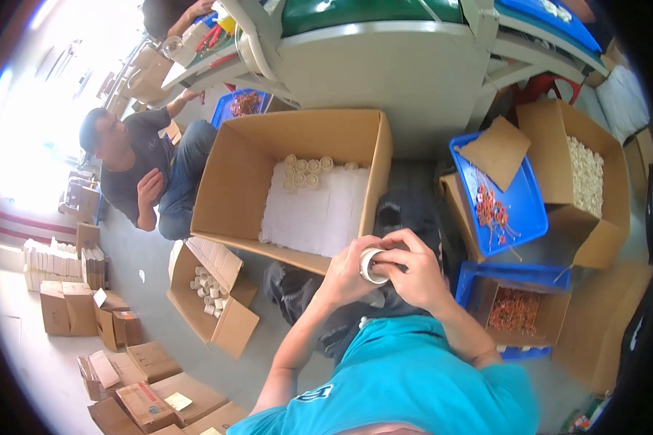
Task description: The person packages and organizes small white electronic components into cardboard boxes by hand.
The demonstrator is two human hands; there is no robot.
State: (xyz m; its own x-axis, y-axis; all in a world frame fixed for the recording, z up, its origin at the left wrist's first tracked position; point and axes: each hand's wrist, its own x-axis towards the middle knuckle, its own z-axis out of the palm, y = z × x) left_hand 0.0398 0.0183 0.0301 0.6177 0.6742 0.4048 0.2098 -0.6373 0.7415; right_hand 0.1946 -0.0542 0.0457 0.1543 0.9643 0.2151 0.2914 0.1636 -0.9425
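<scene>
In front of my lap, my left hand is wrapped round a short white cylindrical cup, its opening turned toward my right. My right hand is bent over that opening, its fingertips pinched together at and partly inside the rim. What those fingertips hold, if anything, is too small and hidden to make out. Just beyond my hands stands a large open cardboard box. Its bottom is lined with a white sheet, and several similar round white cups are grouped at the far side.
At right, a blue tray holds red wire pieces, with a cardboard flap on it. Nearby are a box of red parts and a box of pale pieces. White cups fill a lower-left box. A co-worker sits left.
</scene>
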